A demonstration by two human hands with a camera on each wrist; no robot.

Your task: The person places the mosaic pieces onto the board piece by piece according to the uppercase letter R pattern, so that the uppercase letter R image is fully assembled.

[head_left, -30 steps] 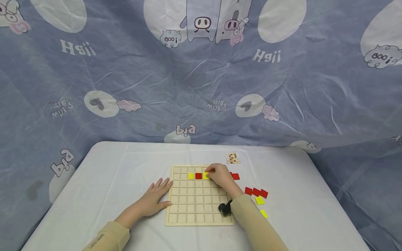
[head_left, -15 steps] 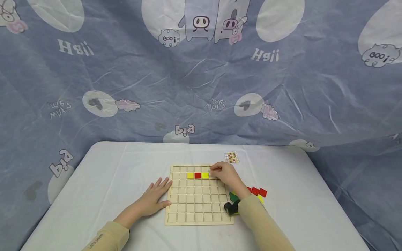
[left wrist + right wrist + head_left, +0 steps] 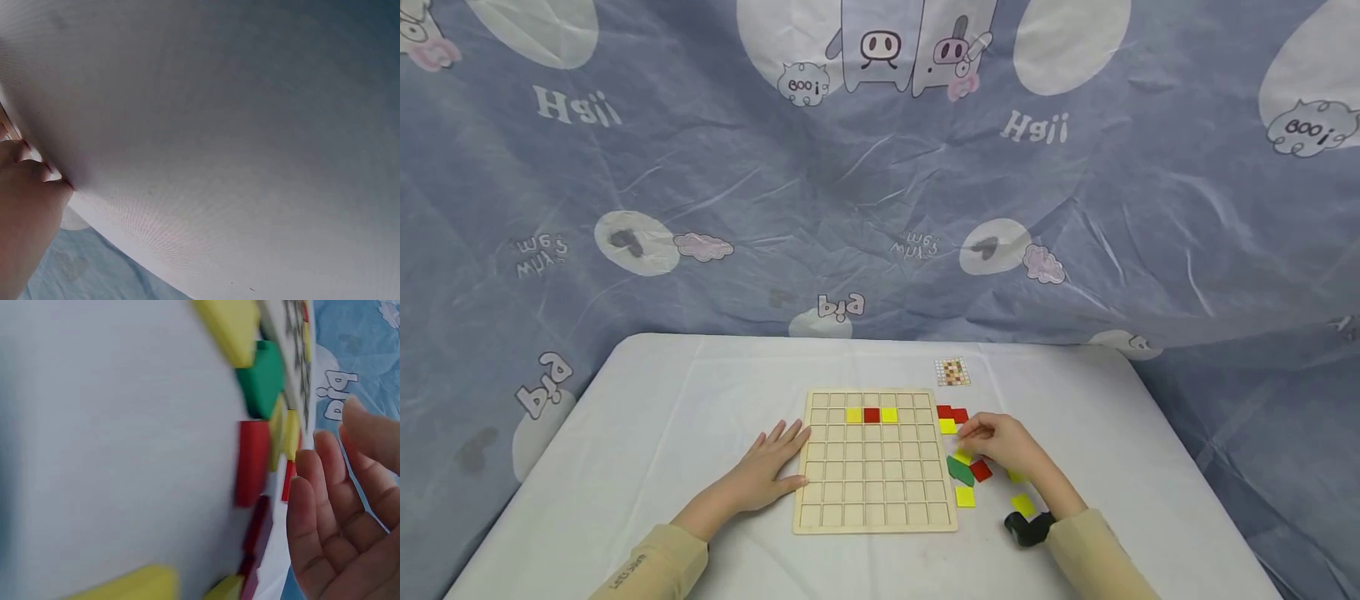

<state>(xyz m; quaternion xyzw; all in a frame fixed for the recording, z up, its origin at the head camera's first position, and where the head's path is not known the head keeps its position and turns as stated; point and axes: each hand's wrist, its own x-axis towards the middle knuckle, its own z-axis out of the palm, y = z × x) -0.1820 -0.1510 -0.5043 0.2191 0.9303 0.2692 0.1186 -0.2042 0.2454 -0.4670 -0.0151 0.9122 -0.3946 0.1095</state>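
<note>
A wooden grid board (image 3: 880, 492) lies on the white table. One row holds a red tile (image 3: 872, 415) between two yellow tiles, the left yellow tile (image 3: 854, 415) and the right yellow tile (image 3: 889, 415). My left hand (image 3: 760, 468) lies flat with spread fingers touching the board's left edge. Beyond the board's right edge, my right hand (image 3: 1006, 443) hovers above loose tiles. In the right wrist view, nothing shows between this hand's (image 3: 350, 525) thumb and fingers. Near its fingertips are a yellow tile (image 3: 947, 427), a green tile (image 3: 960, 472) and a red tile (image 3: 981, 471).
A small printed card (image 3: 952, 372) with a coloured grid lies behind the board. More loose tiles spread right of the board, including a front yellow tile (image 3: 965, 497); my forearm covers some. A black wrist camera (image 3: 1027, 529) sits on my right wrist. A patterned curtain (image 3: 850, 200) hangs behind.
My right hand has let go of the yellow tile in the row and moved right, off the board, to the loose tiles. My left hand has stayed at the left edge.
</note>
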